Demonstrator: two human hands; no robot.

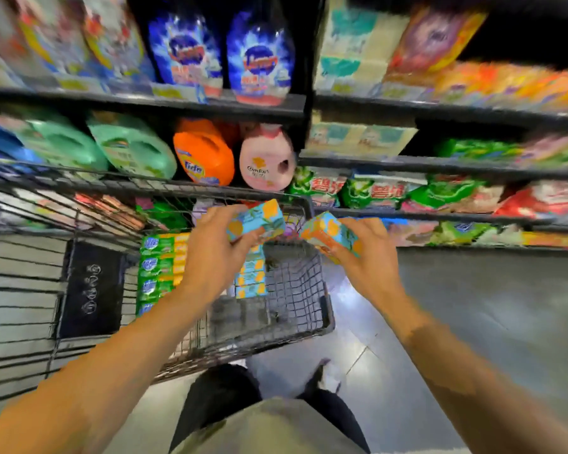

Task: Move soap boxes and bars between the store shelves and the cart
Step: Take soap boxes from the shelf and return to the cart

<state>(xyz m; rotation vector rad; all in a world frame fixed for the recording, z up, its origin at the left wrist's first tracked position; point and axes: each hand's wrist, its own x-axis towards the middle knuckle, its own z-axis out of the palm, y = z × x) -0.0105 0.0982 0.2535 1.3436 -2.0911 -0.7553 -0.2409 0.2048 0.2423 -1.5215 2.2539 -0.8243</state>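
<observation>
Head view, looking down over both forearms to a wire cart (325, 309) parked against the store shelves (440, 163). Left hand (215, 253) curled round one blue and orange soap box (255, 219), fingers underneath and thumb side on top, box held above the far end of the cart with its long axis running left to right, slightly tilted up toward the right. Right hand (371, 253) gripping a second soap box (330, 235) of the same print, long axis slanting from upper left down to lower right, just past the right rim of the cart and over the floor (473, 322). Both boxes close to each other, almost touching at the inner ends, hard to say for sure because of blur. Below the left hand, more boxes of the same print (250, 276) stacked in a column inside the cart, and next to them a row of green boxes (159, 267). Shelves lie ahead and to the right; nearest shelf edge sits just beyond the right hand, so right hand probably nearer for a shelf placement, left hand nearer to the stack in the cart. Direction of transfer not clear from this moment alone. Bottles of detergent (204, 152) above, not involved.
</observation>
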